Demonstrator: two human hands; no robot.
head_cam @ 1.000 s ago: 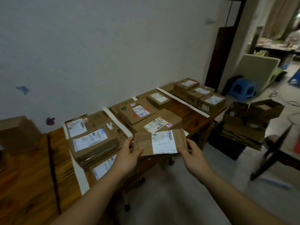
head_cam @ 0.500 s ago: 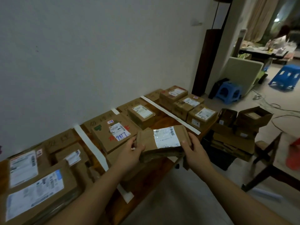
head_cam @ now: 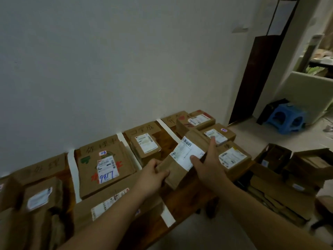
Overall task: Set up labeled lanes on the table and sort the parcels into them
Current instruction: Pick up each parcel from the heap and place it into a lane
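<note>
Now the left grip (head_cam: 153, 173) and right grip (head_cam: 209, 166) both hold one flat brown parcel (head_cam: 177, 171) over the desk (head_cam: 189, 194). The left fingers curl round its near end. The right thumb (head_cam: 194, 157) presses on its white label (head_cam: 187, 152), and a right finger lies straight along the far edge. The parcel is tilted with its far end higher and its label facing up. It sits in front of the tape strip (head_cam: 168, 131) that parts the two right-hand lanes; whether it touches the desk cannot be told.

Three labelled boxes lie in the far right lane, the nearest (head_cam: 232, 157) just beside the right grip. Left of the strip stands a single box (head_cam: 146, 147). Further left lies a wide flat box marked 9817 (head_cam: 106, 165), between two more white strips. Handwritten cardboard signs (head_cam: 143, 128) stand along the wall at the head of the lanes. On the floor to the right are open cartons (head_cam: 288, 177) and a blue stool (head_cam: 286, 118).
</note>
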